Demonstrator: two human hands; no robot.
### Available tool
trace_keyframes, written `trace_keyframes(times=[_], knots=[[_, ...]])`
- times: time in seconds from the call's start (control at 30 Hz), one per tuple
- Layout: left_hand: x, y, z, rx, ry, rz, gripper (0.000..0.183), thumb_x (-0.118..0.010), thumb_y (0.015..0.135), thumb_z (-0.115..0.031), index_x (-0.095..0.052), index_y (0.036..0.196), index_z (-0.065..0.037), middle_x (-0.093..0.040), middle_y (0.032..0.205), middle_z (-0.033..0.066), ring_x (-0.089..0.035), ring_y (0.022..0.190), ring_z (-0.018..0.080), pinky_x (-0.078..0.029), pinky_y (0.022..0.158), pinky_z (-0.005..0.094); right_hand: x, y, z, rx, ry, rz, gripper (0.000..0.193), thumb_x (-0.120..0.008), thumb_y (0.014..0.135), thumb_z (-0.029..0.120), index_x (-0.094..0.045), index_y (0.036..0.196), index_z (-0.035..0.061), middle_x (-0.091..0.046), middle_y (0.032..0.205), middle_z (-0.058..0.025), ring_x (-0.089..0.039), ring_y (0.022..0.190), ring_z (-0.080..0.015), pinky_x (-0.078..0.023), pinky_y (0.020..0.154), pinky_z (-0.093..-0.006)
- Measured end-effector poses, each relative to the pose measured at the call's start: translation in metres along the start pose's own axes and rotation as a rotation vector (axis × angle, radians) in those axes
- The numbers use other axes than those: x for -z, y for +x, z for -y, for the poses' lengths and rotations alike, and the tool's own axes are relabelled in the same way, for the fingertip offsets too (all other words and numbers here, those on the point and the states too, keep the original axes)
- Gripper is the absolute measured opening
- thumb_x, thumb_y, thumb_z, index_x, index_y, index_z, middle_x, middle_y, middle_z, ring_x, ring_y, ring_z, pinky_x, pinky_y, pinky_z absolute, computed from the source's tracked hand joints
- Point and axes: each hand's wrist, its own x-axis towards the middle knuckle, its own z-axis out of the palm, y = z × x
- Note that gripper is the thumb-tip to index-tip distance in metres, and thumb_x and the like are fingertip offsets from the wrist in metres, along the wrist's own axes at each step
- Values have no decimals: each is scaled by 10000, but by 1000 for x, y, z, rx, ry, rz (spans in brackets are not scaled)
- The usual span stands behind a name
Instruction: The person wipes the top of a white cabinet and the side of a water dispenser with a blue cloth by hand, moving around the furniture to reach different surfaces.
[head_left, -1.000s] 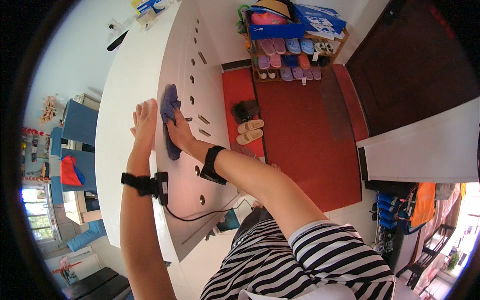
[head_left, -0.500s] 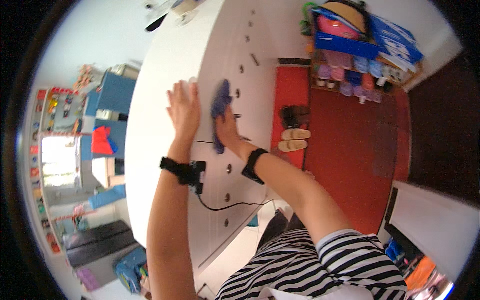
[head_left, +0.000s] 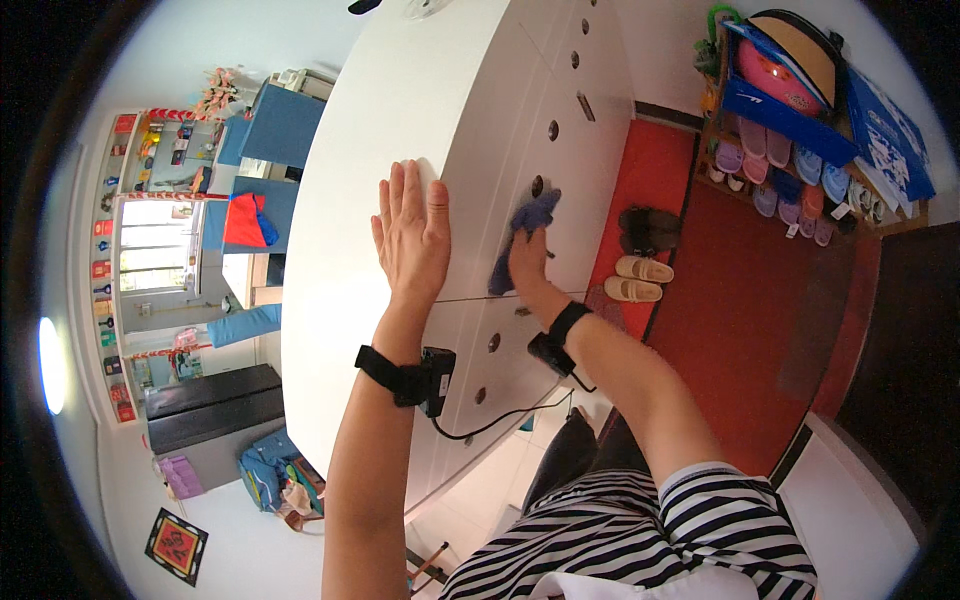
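My left hand [head_left: 412, 245] lies flat with fingers stretched out on the white top of a long cabinet [head_left: 345, 225], close to its front edge. On the cabinet's front face, my right hand [head_left: 530, 262] presses a dark blue cloth [head_left: 538, 208] against the panel. The cloth bunches around the fingers, so some fingertips are hidden. Round dark knobs [head_left: 553, 131] line the front, and one sits just beyond the cloth. Each wrist wears a black strap with a small device; a black cable [head_left: 500, 427] hangs by the left one.
Dark shoes [head_left: 648, 231] and beige slippers [head_left: 634, 290] stand on the red floor mat [head_left: 640, 160] right of the cabinet. A shoe rack [head_left: 745, 185] with several slippers is at the far right. Blue chairs [head_left: 290, 125], a black box-like unit [head_left: 215, 405] and a backpack [head_left: 268, 475] are on the left.
My right hand has moved the cloth farther from the cabinet's top edge, down its front face. My left hand stays flat on top. The whole view has shifted.
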Motion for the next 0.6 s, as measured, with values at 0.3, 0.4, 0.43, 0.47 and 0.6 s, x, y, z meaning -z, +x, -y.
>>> trace_keyframes(times=[0.3,0.4,0.43,0.47,0.6], knots=[[17,13,6,69,-274,9,733,-152,889,-594,-288,1369,-57,-243,1430,135,-105,1359,264,-33,1081,448,23,-59,162,668,-10,155,521,-406,837,69,-257,1327,-24,-182,1395,-262,-159,1301,-417,-128,1077,-454],[13,32,-19,75,-243,-10,726,-227,889,-580,-279,1368,-36,-224,1430,173,-86,1360,291,-20,1074,480,30,2,186,713,-38,120,532,-411,834,72,-246,1329,-33,-197,1387,-279,-180,1293,-424,-154,1077,-445],[11,40,-24,39,-185,-32,734,-219,886,-589,-267,1372,-40,-220,1434,164,-85,1360,291,-28,1071,488,33,23,194,751,-20,131,533,-412,838,86,-246,1329,-38,-198,1387,-284,-183,1292,-424,-160,1077,-440],[6,51,-28,3,-127,-51,743,-211,883,-598,-256,1377,-45,-215,1439,155,-83,1360,292,-35,1068,496,35,44,201,786,-4,141,535,-414,841,100,-245,1329,-43,-198,1386,-289,-186,1291,-425,-165,1077,-435],[1,91,-42,-13,-132,-14,757,-243,873,-611,-253,1380,-50,-190,1448,154,-58,1364,289,-13,1073,485,38,99,228,662,-17,173,540,-411,854,147,-244,1327,-53,-198,1382,-300,-185,1291,-426,-165,1080,-419]])
